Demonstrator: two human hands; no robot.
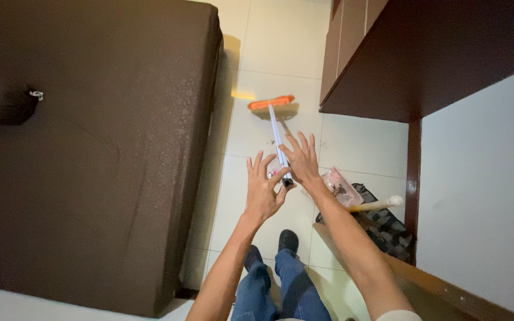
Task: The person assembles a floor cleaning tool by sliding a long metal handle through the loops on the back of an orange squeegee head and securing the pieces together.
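A broom stands on the tiled floor with its orange head (272,103) far from me and its thin white handle (277,135) rising towards me. The handle's dark top end (287,181) sits between my two hands. My left hand (262,191) presses against it from the left, fingers spread and pointing up. From the right, my right hand (302,161) meets it, fingers also fanned out. The handle is held between both hands rather than wrapped in a fist.
A dark brown bed (90,148) fills the left. A dark wooden cabinet (423,53) overhangs at upper right, with a white wall (483,196) beside it. A clear plastic box (343,189), a patterned cloth (391,230) and a white-tipped stick (377,205) lie right of my jeans-clad legs (281,285).
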